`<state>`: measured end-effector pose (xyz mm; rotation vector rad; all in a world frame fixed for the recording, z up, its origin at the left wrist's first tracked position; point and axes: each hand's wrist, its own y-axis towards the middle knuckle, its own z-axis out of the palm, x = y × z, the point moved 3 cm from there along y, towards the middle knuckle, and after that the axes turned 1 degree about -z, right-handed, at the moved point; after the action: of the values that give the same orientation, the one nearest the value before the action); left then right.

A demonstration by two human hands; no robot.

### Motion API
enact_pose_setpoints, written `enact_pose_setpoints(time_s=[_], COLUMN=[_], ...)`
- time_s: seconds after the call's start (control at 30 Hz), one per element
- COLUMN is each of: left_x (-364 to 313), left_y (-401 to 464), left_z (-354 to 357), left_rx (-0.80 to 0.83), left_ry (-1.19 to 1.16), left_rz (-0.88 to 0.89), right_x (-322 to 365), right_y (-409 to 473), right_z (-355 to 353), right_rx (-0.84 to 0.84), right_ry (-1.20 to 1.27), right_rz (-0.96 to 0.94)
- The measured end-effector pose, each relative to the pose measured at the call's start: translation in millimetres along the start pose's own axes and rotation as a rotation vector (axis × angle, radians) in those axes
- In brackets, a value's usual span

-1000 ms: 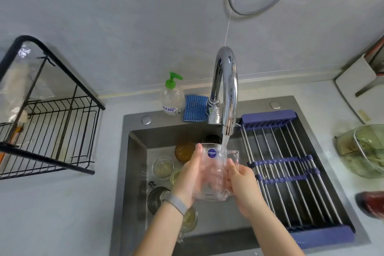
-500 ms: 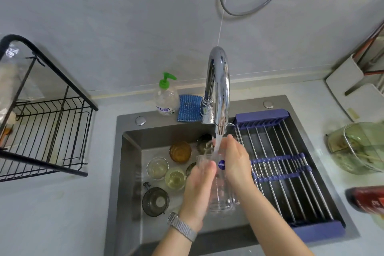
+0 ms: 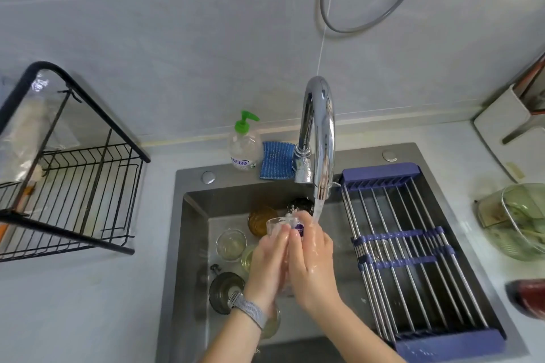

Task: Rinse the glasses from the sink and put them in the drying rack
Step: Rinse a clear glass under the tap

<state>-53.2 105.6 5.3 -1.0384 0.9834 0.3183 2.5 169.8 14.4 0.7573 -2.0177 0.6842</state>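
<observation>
Clear glass (image 3: 287, 225) at centre frame, clasped between left hand (image 3: 269, 262) and right hand (image 3: 312, 259), fingers wrapped round it, tilted beside the faucet (image 3: 320, 138) stream, likely for rinsing. More glasses (image 3: 231, 244) waiting lower left in sink (image 3: 194, 244); purple-ended drying rack (image 3: 413, 244) close at right, probably for a short carry.

Both hands now close tighter round the clear glass (image 3: 278, 222): left hand (image 3: 269, 267) and right hand (image 3: 309, 262) sit side by side, covering most of it, where a second ago they flanked it. Glass is lower, towards the sink's (image 3: 194, 244) middle; stream now hits right hand's fingers (image 3: 309, 222).
</observation>
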Motion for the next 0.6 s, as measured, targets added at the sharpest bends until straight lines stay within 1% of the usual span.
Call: enact_pose_setpoints(time_s=[0.03, 0.07, 0.13, 0.17, 0.23, 0.33, 0.4, 0.47, 0.53, 0.6], left_x=[0, 1, 2, 0, -6, -10, -8, -9, -11, -15], left_y=[0, -1, -3, -3, -2, -1, -3, -4, -2, 5], left_z=[0, 1, 4, 5, 4, 3, 5, 9, 7, -1], left_rx=[0.005, 0.011, 0.04, 0.046, 0.03, 0.048, 0.061, 0.043, -0.008, -0.077], left_ry=[0.015, 0.038, 0.059, 0.059, 0.077, 0.063, 0.046, 0.062, 0.048, 0.006], left_rz=[0.001, -0.002, 0.0, 0.013, 0.041, 0.04, 0.032, 0.043, 0.026, -0.006], right_x=[-3, -10, -24, -29, -29, -35, -44, -45, -39, -34], right_y=[2, 12, 32, 37, 30, 9, 12, 25, 28, 19], right_z=[-2, -5, -15, -17, -19, -21, -24, -26, -23, -19], right_rx=[0.022, 0.039, 0.048, 0.039, -0.001, -0.066, -0.087, -0.045, 0.036, 0.097], right_ry=[0.026, 0.058, 0.159, 0.178, 0.165, 0.224, 0.162, 0.101, 0.103, 0.138], right_rz=[-0.012, 0.024, 0.219, 0.274, 0.214, 0.091, 0.07, 0.094, 0.172, 0.198])
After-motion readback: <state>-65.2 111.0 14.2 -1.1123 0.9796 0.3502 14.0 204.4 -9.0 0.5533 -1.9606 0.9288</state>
